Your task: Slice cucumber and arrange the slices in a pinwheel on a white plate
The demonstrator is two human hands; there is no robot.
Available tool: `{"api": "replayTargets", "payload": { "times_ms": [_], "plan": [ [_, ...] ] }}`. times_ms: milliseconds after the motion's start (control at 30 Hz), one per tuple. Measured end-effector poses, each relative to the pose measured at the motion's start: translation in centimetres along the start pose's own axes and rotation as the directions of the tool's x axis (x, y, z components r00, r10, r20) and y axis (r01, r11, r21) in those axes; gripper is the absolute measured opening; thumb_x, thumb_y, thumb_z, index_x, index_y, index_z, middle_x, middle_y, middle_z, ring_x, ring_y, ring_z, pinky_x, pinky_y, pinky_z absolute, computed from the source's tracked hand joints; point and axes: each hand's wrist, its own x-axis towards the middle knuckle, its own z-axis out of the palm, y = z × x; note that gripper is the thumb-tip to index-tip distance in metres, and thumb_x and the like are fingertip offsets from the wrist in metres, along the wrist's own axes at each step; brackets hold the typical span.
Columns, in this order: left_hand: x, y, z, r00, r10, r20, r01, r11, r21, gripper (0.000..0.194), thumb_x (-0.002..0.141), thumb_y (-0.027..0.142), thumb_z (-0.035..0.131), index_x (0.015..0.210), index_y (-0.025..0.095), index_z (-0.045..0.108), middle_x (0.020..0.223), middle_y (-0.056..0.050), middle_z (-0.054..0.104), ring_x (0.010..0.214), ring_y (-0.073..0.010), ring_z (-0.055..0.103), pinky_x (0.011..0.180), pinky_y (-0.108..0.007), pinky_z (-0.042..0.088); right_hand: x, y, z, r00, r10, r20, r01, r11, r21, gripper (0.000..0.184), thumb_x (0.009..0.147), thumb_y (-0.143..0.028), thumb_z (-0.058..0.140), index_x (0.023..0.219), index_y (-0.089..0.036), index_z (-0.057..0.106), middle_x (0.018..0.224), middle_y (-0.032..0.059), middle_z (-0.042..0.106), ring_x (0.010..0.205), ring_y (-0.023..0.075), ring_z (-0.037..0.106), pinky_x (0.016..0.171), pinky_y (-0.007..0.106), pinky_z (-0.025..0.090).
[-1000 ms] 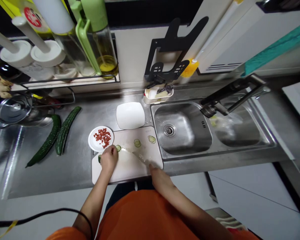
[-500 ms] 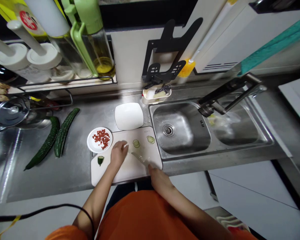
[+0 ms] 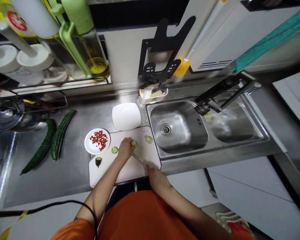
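My left hand (image 3: 126, 148) is over the middle of a white cutting board (image 3: 125, 171), its fingertips closed on the edge of a cucumber slice (image 3: 134, 143). In my right hand (image 3: 157, 176), near the board's front right corner, is a knife (image 3: 140, 160); its blade lies low over the board, pointing up and left. One round cucumber slice (image 3: 114, 150) rests left of my left hand. A few overlapping cucumber slices (image 3: 148, 139) lie at the back right of the board. Toward the left edge stands a dark green cucumber end (image 3: 98, 162).
A small plate (image 3: 87, 144) of chopped red pieces touches the board's back left. Behind the board is a white square plate (image 3: 126, 116). Two whole cucumbers (image 3: 62, 135) lie on the left counter. To the right are a steel sink (image 3: 187, 136) and a dark faucet (image 3: 215, 95).
My left hand has moved right, from beside the middle slices onto them. A single slice now shows on the board where that hand was. The right hand keeps the knife nearly still.
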Motion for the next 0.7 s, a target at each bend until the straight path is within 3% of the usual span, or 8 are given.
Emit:
{"api": "replayTargets", "payload": {
  "times_ms": [400,700],
  "plan": [
    [0.2,0.8,-0.3,1.0,0.021,0.011,-0.021,1.0,0.022,0.006,0.073,0.014,0.06,0.078,0.018,0.059,0.085,-0.004,0.057,0.083,-0.0157,0.054,0.076,-0.026,0.041,0.1,0.2,0.1,1.0,0.004,-0.009,-0.004,1.0,-0.016,0.045,0.086,-0.001,0.03,0.122,-0.015,0.052,0.101,0.0161,0.068,0.093,0.0268,0.066,0.069,0.031,0.05],
    [0.0,1.0,-0.5,0.998,-0.033,0.055,0.036,0.998,-0.052,0.012,0.073,0.013,0.059,0.083,0.019,0.062,0.078,-0.002,0.062,0.07,-0.0128,0.054,0.067,-0.024,0.039,0.2,0.3,0.1,1.0,-0.002,0.001,0.002,1.0,-0.014,0.049,0.084,0.0,0.028,0.125,-0.015,0.05,0.103,0.0157,0.068,0.094,0.0269,0.066,0.071,0.033,0.05]
  ]
}}
